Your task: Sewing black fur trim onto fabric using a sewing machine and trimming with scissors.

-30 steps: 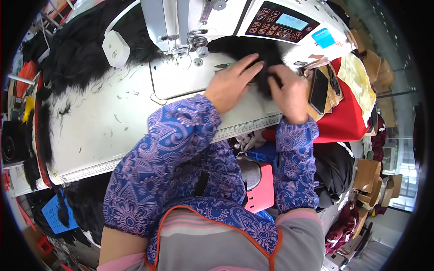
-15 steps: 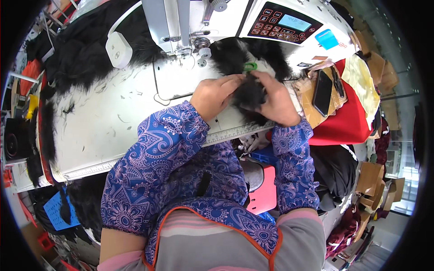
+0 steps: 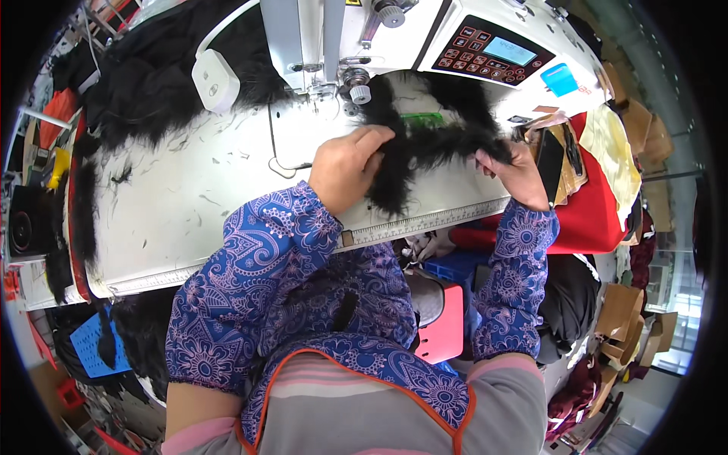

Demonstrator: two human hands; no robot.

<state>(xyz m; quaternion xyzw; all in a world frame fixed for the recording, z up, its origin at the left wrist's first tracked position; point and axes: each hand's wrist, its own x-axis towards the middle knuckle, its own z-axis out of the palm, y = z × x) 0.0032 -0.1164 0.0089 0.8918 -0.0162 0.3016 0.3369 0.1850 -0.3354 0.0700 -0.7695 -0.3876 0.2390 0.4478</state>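
A shaggy black fur piece (image 3: 447, 144) lies on the white sewing table just in front of the sewing machine (image 3: 417, 34). One end of its strip is pinched between the thumb and fingers of my right hand (image 3: 519, 174), near the table's right side. My left hand (image 3: 345, 168) is closed at the fur's left part, fingers pressed together against it; the fingertips are partly sunk in the pile. Behind the strip, a green object (image 3: 422, 120) peeks out, its kind unclear. The needle area (image 3: 322, 92) sits just beyond my left hand.
A grey-white box on a cable (image 3: 215, 81) hangs over the table's left half. More black fur (image 3: 163, 83) is heaped at the back left, with loose tufts scattered nearby. At the right are a dark phone (image 3: 549, 161) and red cloth (image 3: 591, 220). A ruler tape (image 3: 425, 221) edges the table's front.
My right hand has moved right, drawing a fur end out sideways. My left hand has shifted slightly left, so the hands are farther apart. The view has shifted a little.
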